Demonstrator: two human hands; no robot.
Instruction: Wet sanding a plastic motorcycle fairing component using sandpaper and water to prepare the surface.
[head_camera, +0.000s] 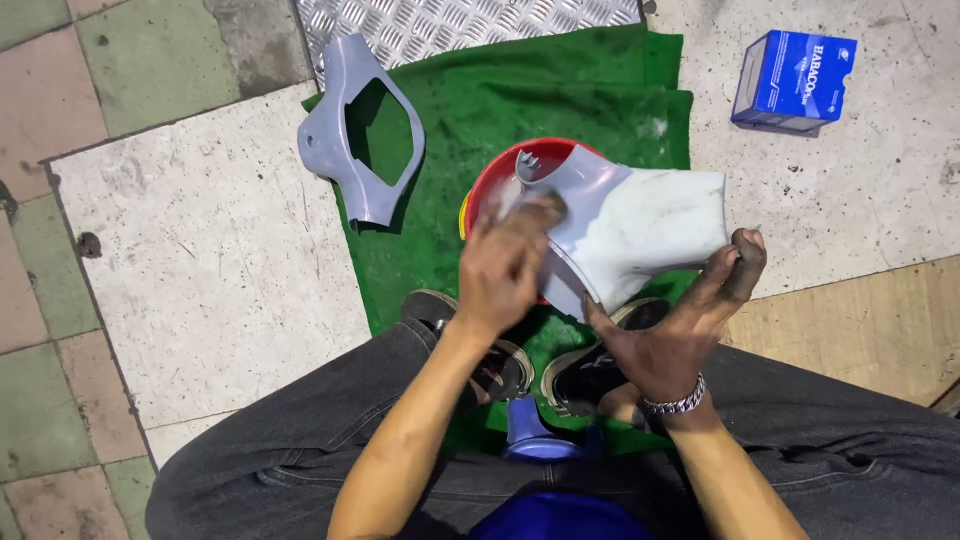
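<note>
My right hand (672, 330) grips a pale grey-white plastic scooter panel (640, 225) from below, its fingers spread along the lower and right edges. The panel is held tilted over a red plastic basin (500, 180). My left hand (505, 265) presses on the panel's left face with fingers curled; it is blurred, and whether it holds a small rubbing pad I cannot tell. Both forearms reach out over my dark trousers, and a metal bracelet sits on my right wrist.
A second lavender-grey panel with a large opening (362, 125) lies on the green mat (590, 90) at the left. A blue cardboard box (793, 80) stands on the concrete at the top right. Diamond-plate metal (450, 18) lies behind. A small blue stool (538, 440) sits between my shoes.
</note>
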